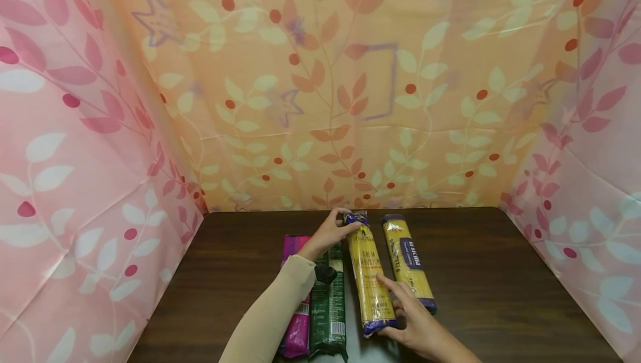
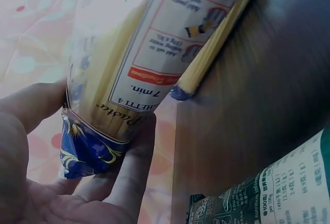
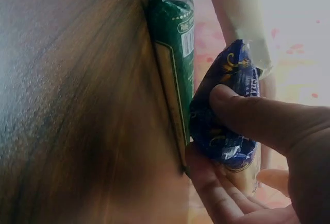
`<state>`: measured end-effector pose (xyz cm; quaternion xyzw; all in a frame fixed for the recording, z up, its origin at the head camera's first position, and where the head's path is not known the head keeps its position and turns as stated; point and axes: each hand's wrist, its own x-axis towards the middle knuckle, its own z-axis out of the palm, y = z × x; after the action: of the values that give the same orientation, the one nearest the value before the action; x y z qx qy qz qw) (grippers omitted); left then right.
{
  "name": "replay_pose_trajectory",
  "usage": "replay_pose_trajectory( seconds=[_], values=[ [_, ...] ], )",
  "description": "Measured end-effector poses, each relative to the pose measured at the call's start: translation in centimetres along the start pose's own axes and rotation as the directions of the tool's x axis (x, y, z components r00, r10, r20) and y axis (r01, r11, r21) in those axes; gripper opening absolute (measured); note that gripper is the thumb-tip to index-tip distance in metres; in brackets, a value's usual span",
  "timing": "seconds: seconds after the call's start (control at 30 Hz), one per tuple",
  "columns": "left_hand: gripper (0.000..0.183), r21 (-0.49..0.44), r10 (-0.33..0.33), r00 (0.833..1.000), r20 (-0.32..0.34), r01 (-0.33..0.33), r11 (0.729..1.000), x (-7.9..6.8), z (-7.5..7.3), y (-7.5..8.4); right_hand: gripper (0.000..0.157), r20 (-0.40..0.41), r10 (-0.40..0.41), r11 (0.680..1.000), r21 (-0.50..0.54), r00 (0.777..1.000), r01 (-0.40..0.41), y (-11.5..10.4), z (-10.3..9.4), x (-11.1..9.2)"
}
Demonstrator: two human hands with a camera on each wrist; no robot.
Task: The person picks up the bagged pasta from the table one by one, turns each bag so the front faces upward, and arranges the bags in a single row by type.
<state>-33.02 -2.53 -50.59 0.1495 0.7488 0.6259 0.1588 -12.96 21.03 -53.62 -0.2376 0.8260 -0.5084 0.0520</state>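
Both hands hold a yellow spaghetti pack (image 1: 369,274) with blue ends. My left hand (image 1: 328,235) grips its far end. My right hand (image 1: 414,321) holds the near end, with the index finger stretched along its side. The left wrist view shows the left fingers around the blue end of the spaghetti pack (image 2: 111,90), which is off the table. In the right wrist view, the right thumb presses the other blue end (image 3: 227,116), fingers beneath. A green spaghetti pack (image 1: 328,302) lies to the left and another yellow spaghetti pack (image 1: 407,257) to the right.
A pink pack (image 1: 297,332) lies left of the green one, partly behind the left forearm. Everything rests on a dark wooden table (image 1: 491,285). Patterned cloth (image 1: 320,84) hangs at the back and on both sides.
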Motion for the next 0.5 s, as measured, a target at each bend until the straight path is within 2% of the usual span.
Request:
replay_pose_trajectory(
  seconds=[0.3, 0.5],
  values=[
    [0.054, 0.062, 0.014, 0.999, -0.035, -0.012, 0.998, 0.8, 0.4, -0.3, 0.105, -0.064, -0.050, 0.979, -0.202, 0.997, 0.036, 0.3, 0.0, 0.3],
    [0.054, 0.149, 0.004, 0.999, -0.036, 0.001, 0.989, 1.4, 0.6, -1.0, 0.104, -0.057, -0.005, 0.967, -0.253, 0.998, -0.010, 0.5, -0.1, 0.7]
  ],
)
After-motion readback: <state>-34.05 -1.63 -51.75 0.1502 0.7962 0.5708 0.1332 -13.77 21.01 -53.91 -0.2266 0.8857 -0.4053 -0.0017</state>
